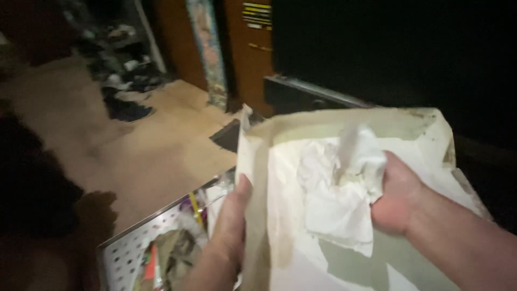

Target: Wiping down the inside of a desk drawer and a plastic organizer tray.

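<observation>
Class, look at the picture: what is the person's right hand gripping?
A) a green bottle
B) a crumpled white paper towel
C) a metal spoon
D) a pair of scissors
B: the right hand is closed on a crumpled white paper towel, pressed against the pale flat tray that the left hand holds by its edge.

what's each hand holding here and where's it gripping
The left hand grips the pale tray by its left rim. The right hand clutches a crumpled white tissue at its right side.
</observation>
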